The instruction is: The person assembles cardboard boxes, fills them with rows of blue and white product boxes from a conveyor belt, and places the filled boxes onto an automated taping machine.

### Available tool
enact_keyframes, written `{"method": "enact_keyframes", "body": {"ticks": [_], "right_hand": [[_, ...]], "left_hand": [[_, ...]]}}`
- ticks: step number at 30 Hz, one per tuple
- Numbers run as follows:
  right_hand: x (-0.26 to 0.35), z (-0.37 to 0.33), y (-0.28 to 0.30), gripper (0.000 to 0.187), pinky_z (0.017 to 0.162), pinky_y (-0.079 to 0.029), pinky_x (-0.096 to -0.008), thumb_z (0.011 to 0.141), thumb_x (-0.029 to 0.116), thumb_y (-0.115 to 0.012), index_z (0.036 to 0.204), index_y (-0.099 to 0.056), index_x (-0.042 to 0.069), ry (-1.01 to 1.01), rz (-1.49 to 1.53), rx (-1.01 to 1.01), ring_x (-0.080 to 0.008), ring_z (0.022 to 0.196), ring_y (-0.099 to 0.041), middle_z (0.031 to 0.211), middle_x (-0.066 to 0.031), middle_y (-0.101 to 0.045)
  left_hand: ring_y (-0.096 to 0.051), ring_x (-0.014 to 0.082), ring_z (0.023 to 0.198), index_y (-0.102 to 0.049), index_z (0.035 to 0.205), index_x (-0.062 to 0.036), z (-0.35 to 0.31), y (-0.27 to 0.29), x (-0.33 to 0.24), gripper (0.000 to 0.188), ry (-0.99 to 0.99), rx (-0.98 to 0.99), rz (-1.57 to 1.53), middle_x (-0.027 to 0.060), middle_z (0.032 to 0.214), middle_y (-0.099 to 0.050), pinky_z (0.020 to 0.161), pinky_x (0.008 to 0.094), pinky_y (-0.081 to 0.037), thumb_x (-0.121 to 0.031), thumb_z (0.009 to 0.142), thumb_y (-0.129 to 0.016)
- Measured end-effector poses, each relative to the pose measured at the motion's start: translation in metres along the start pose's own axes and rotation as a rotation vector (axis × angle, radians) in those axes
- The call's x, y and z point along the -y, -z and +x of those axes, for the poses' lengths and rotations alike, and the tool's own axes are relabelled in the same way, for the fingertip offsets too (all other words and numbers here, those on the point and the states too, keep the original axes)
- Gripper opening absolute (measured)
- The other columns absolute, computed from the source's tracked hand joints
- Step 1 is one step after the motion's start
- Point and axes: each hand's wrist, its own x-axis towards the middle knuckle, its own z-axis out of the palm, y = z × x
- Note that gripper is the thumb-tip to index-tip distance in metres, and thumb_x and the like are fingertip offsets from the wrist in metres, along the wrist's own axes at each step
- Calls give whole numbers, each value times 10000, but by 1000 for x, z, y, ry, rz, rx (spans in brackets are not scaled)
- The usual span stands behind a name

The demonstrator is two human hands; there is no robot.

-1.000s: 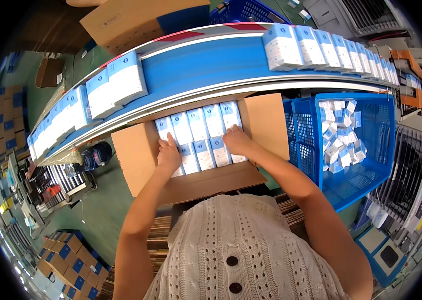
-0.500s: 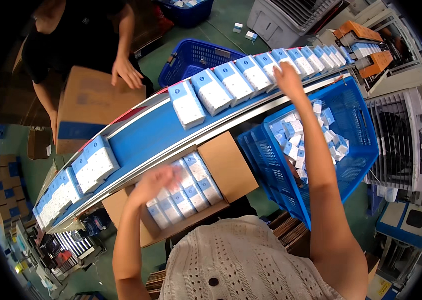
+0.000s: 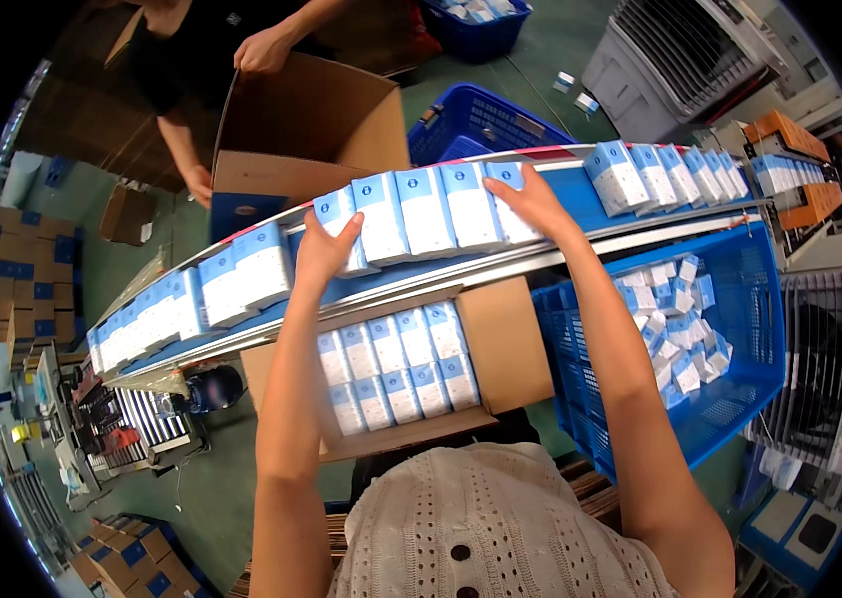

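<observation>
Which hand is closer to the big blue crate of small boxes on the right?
Right. The right hand is at the right end of the held row of packs, up-left of the crate; the left hand is at the row's left end, farther away.

Factory packing area: conveyor belt (image 3: 582, 199), stacked cartons (image 3: 34, 271), roller track (image 3: 149, 427).

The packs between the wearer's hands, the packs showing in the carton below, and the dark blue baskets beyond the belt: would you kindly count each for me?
Packs between left hand and right hand: 5
Packs showing in carton: 10
Dark blue baskets: 2
Total: 17
</observation>
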Motion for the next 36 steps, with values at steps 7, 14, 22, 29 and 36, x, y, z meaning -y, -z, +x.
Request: {"method": "enact_keyframes", "body": {"ticks": [7, 14, 22, 29, 36], "right_hand": [[77, -115, -9, 590, 665, -477, -363, 620, 394, -733, 952, -460, -9, 241, 78, -264, -318, 771, -592, 834, -191, -582], [-57, -255, -96, 338, 664, -468, -400, 720, 318, -603, 857, -590, 10, 138, -552, 657, -317, 779, -589, 864, -191, -585], [-45, -186, 15, 196, 642, -447, -416, 738, 236, -550, 733, -580, 43, 57, -274, 500, -339, 756, -566, 751, -163, -588], [-136, -72, 256, 249, 688, -419, -452, 780, 231, -502, 749, -532, -14, -105, -522, -527, -389, 788, -531, 793, -216, -558], [-173, 29, 261, 519, 780, -429, -408, 823, 469, -437, 895, -585, -24, -220, -526, -347, -370, 890, -550, 927, -238, -583]], "left_hand": [[-478, 291, 1041, -243, 1257, 85, -112, 86, 11, 835, -152, -270, -124, 250, 1160, -449, 900, 341, -360, -276, 661, -703], [-586, 308, 754, -498, 1063, -57, -231, 57, 159, 509, 97, 663, 685, 148, 844, -607, 688, 373, -466, -278, 647, -691], [-587, 300, 653, -613, 799, -102, -162, 31, 83, 185, -249, 802, 548, 128, 682, -603, 581, 395, -452, -279, 768, -571], [-575, 158, 603, -581, 924, -53, -145, -21, -26, 146, -89, 595, 15, 87, 640, -582, 566, 260, -444, -142, 829, -513], [-542, 98, 706, -533, 1041, -17, -89, -55, -84, 216, -180, 176, -165, 54, 842, -582, 595, 231, -449, -99, 842, -519]]}}
